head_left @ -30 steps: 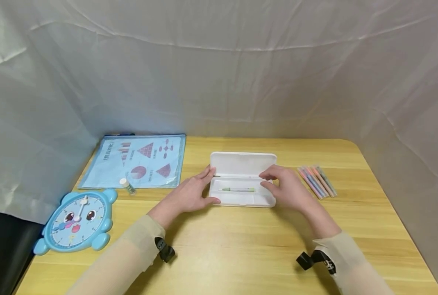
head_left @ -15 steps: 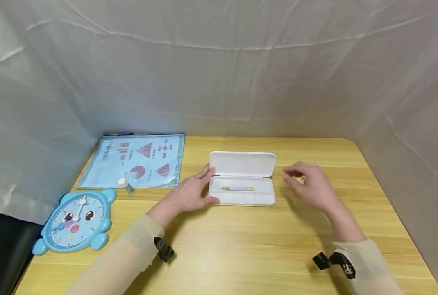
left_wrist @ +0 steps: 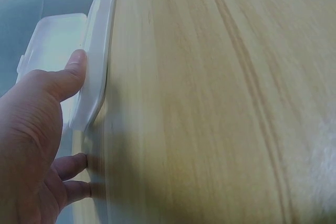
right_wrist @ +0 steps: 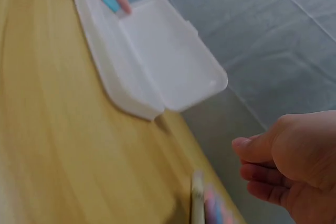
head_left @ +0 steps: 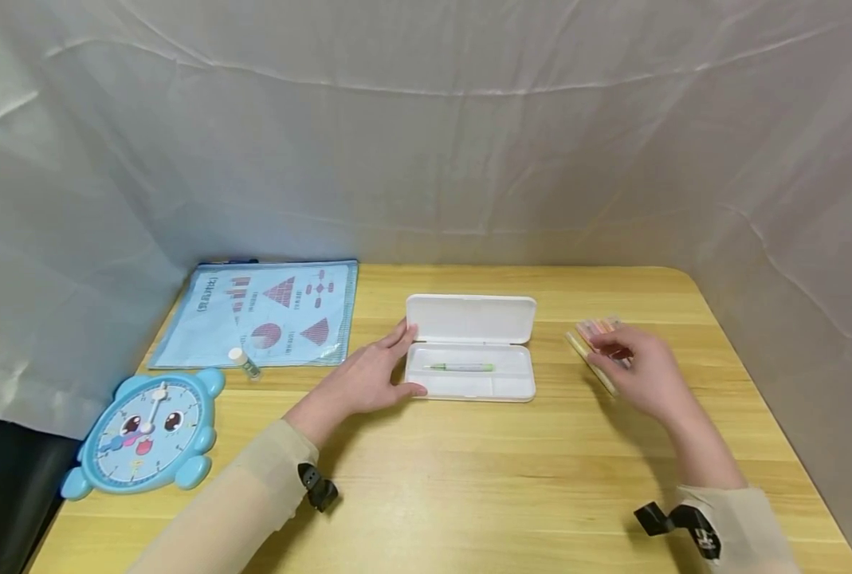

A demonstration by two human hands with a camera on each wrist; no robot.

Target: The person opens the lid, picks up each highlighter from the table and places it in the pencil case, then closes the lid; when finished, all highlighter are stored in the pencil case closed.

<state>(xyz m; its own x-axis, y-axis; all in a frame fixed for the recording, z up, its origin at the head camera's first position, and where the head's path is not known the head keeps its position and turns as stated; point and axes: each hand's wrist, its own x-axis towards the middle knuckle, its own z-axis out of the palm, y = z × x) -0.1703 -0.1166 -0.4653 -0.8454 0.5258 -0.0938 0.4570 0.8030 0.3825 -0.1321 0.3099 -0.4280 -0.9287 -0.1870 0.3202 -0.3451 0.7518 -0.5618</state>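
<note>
I see the left hand (head_left: 370, 378) spread against an open white rectangular plastic case (head_left: 472, 355). I can't tell whether the right hand (head_left: 641, 371) pinches slim pastel pens (head_left: 582, 351).

- Case touching the left hand (head_left: 364, 375): plain white (head_left: 472, 319)
- Pen inside it (head_left: 463, 367): pale green
- Marker (head_left: 579, 348) at the right hand (head_left: 644, 371): yellow
- Other markers (head_left: 594, 327) by its fingertips: pink, orange
- Folder (head_left: 217, 339) left of the left hand: light blue, purplish charts
- Clock (head_left: 139, 434) farther left: blue rim, paler face
- Table (head_left: 483, 478) under both hands: yellow wood, darker grain
</note>
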